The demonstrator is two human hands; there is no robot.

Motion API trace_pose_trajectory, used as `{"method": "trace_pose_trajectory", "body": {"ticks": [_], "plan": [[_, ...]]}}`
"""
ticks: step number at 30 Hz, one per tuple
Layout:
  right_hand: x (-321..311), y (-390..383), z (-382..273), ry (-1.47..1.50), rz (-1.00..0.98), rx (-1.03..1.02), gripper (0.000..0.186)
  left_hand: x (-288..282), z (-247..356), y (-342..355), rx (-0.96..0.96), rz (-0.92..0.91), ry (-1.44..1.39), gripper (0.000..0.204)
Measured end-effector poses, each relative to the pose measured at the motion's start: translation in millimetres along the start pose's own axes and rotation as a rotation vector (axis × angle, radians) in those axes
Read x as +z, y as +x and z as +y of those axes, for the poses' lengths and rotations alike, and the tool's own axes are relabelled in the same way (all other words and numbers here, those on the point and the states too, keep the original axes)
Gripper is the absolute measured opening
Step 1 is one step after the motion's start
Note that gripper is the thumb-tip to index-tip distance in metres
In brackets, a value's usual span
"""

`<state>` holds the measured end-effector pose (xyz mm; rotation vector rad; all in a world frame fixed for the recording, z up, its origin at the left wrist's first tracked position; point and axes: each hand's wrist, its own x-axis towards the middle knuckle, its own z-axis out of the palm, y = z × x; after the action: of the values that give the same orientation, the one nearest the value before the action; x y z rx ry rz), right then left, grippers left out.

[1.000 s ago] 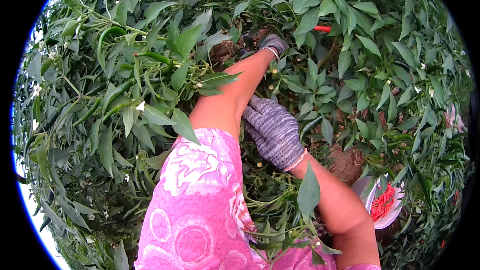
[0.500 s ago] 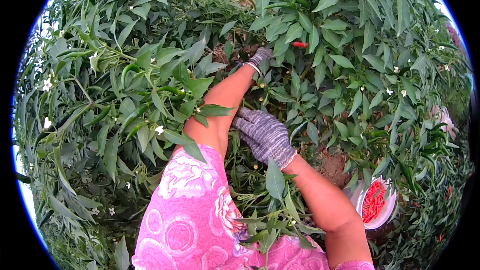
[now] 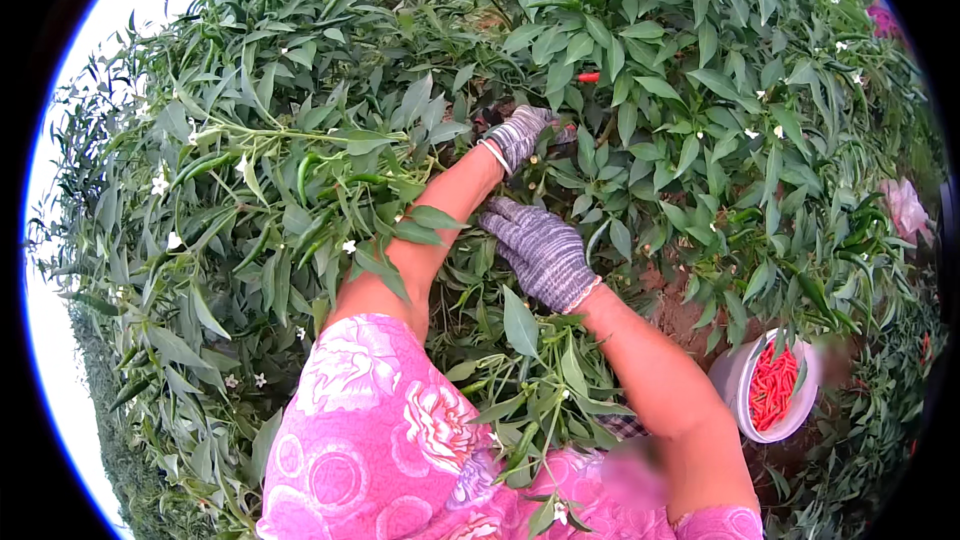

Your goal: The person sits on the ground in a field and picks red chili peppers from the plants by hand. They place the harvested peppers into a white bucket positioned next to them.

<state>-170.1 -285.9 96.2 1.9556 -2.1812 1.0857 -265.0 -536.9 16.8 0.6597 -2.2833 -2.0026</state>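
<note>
My left hand (image 3: 520,138), in a grey striped glove, reaches deep into pepper plants, its fingers curled beside a small, partly hidden reddish bit (image 3: 567,130); what it holds, if anything, I cannot make out. Below it, my right hand (image 3: 540,255), gloved the same way, has its fingers stretched out among leaves beside my left forearm, their tips partly in shade. A single red pepper (image 3: 588,77) hangs above my left hand. Green peppers (image 3: 305,175) and white flowers hang on the plants to the left. A white bucket (image 3: 809,390) of red chilies (image 3: 770,390) stands beside my right forearm.
Dense pepper foliage (image 3: 700,170) surrounds both arms and fills most of the view. Reddish soil (image 3: 672,312) shows through below my right hand. A crumpled pale pink object (image 3: 905,210) lies at the right edge, with a magenta one (image 3: 885,20) higher up.
The view has shifted, with more bright background at the left. My left hand appears lower in the picture, and a reddish bit now shows beside its fingers. My right hand stays below it, fingers extended.
</note>
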Motion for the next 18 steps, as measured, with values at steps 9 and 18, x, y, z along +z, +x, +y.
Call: {"method": "trace_pose_trajectory", "body": {"ticks": [9,18], "plan": [[-20.8,-11.1,-14.7,-0.031,0.066,0.048,0.041,91.3,168.8,-156.4,0.765,0.623,1.108,0.022],[-32.7,-21.1,-15.1,0.009,0.025,0.07,0.046,93.6,180.0,-118.7,0.301,0.581,1.379,0.018]]}}
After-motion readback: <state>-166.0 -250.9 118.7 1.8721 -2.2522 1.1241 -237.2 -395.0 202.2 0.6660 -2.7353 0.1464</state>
